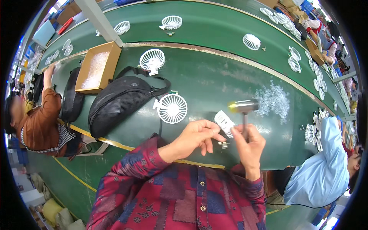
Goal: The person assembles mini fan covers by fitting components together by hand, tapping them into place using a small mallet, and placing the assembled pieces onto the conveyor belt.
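My right hand (pixel 251 147) is closed around the handle of a small mallet (pixel 244 106), its head yellow at one end and black at the other. The same hand's thumb touches a white slotted plastic piece (pixel 224 123), which stands tilted between my hands. At that piece's lower end, my left hand (pixel 197 137) has its fingers pinched together; what they grip is hidden. Just beside those fingertips shows a small circuit board (pixel 223 145). On the bench ahead and left lies a round white fan grille (pixel 172 109) with a small green board at its top edge.
A black mesh bag (pixel 122 100) lies left, beside a cardboard box (pixel 100 57) of clear small parts. Clear plastic bits (pixel 274 100) are heaped at right. White grilles ride the green conveyor (pixel 207 23) beyond. Co-workers sit at left (pixel 44 122) and right (pixel 316 165).
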A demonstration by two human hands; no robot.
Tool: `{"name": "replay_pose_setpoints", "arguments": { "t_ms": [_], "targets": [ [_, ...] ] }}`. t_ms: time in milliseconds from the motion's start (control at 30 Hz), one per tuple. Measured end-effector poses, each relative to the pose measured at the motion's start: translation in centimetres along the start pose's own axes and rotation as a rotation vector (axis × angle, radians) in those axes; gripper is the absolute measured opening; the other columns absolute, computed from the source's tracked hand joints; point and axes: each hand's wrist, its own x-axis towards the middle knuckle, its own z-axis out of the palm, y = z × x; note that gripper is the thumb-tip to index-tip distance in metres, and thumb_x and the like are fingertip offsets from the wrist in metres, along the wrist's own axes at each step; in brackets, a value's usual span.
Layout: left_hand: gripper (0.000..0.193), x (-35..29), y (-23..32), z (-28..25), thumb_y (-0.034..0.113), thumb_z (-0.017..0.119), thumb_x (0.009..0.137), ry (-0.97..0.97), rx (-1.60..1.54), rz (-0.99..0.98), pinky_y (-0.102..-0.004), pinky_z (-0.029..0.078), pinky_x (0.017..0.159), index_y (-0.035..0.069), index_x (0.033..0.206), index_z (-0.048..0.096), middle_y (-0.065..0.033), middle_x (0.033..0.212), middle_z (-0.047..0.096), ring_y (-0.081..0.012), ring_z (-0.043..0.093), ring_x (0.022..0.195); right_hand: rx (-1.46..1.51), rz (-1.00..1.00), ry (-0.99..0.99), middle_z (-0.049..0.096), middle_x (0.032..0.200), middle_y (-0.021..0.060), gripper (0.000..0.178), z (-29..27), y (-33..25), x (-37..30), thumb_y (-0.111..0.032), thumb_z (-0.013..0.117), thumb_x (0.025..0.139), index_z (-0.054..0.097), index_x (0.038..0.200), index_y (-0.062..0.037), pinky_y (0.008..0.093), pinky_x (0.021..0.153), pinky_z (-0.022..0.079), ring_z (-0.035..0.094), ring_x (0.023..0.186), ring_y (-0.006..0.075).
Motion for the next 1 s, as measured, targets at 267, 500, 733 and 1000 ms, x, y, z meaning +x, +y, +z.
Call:
{"name": "replay_pose_setpoints", "arguments": {
  "t_ms": [267, 500, 733, 1000],
  "targets": [
    [0.042, 0.6, -1.6, 0.5, 0.014, 0.078, 0.071, 0.234, 1.306, 1.123, -0.0403, 0.047, 0.075, 0.005, 0.108, 0.060, -0.0102, 0.107, 0.059, -0.0295, 0.058, 0.093, 0.676, 0.571, -0.181, 0.047, 0.051, -0.0023, 0.020, -0.5, 1.4, 3.0, -0.015, 0.068, 0.092, 0.064, 0.085, 0.0036, 0.0216, 0.032, 0.019, 0.032, 0.034, 0.0029],
    [0.044, 2.0, -2.7, -0.6, 0.015, 0.077, 0.070, 0.294, 1.644, 1.140, -0.0432, 0.043, 0.086, 0.006, 0.111, 0.062, -0.0078, 0.111, 0.057, -0.0264, 0.056, 0.101, -0.338, 0.199, -0.200, 0.066, 0.067, 0.0089, 0.031, 0.7, 4.3, 3.2, -0.026, 0.073, 0.087, 0.069, 0.080, 0.0037, 0.0331, 0.053, 0.044, 0.057, 0.058, 0.0133],
    [0.041, 2.3, -2.4, -0.1, 0.013, 0.077, 0.070, 0.299, 1.630, 1.107, -0.0423, 0.044, 0.086, 0.005, 0.107, 0.064, -0.0067, 0.109, 0.059, -0.0258, 0.058, 0.100, -0.147, 0.009, 0.113, 0.062, 0.079, 0.0082, 0.026, -1.6, 2.6, -0.3, -0.014, 0.063, 0.095, 0.065, 0.115, 0.0017, 0.0287, 0.059, 0.045, 0.058, 0.068, 0.0130],
    [0.041, 2.0, -2.1, -0.1, 0.012, 0.076, 0.070, 0.297, 1.672, 1.100, -0.0421, 0.044, 0.087, 0.004, 0.108, 0.064, -0.0063, 0.111, 0.060, -0.0265, 0.058, 0.101, -0.434, 0.031, 0.006, 0.061, 0.071, 0.0101, 0.019, -1.6, 5.4, -2.1, -0.014, 0.056, 0.098, 0.065, 0.105, 0.0005, 0.0315, 0.056, 0.045, 0.057, 0.061, 0.0132]
  ]
}}
